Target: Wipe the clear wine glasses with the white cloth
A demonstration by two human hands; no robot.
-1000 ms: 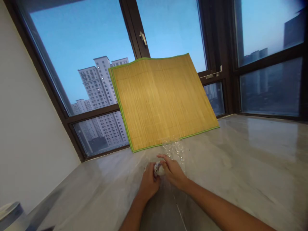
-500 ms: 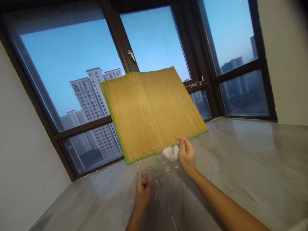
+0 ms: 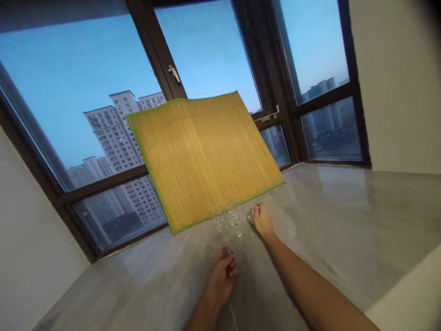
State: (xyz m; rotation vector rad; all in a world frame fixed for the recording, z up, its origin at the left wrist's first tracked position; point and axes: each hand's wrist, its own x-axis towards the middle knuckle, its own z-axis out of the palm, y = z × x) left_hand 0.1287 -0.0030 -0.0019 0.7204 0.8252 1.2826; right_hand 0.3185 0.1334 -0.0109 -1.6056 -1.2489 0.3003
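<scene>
My right hand [image 3: 263,222] is closed, low over the stone surface. A small greyish-white bunched piece of cloth [image 3: 251,216] shows at its fingertips. My left hand [image 3: 223,273] is nearer to me, fingers curled and smeared by motion. Something clear may be between them, but I cannot make it out. Between and beyond my hands stand small clear stemmed glasses, one [image 3: 219,222] on the left and another [image 3: 233,217] beside it, just in front of a bamboo mat [image 3: 206,161] with green edging.
The mat leans up against a dark-framed window [image 3: 151,41] with a silver handle [image 3: 174,73]. A grey marbled stone ledge [image 3: 330,216] spreads under my hands. Pale walls [image 3: 396,92] close in both sides, and tall buildings [image 3: 113,128] show outside.
My left hand has moved right and turned inward. The white cloth, spread by the glasses before, now shows as a small bunch at my right hand. The view has shifted slightly right.
</scene>
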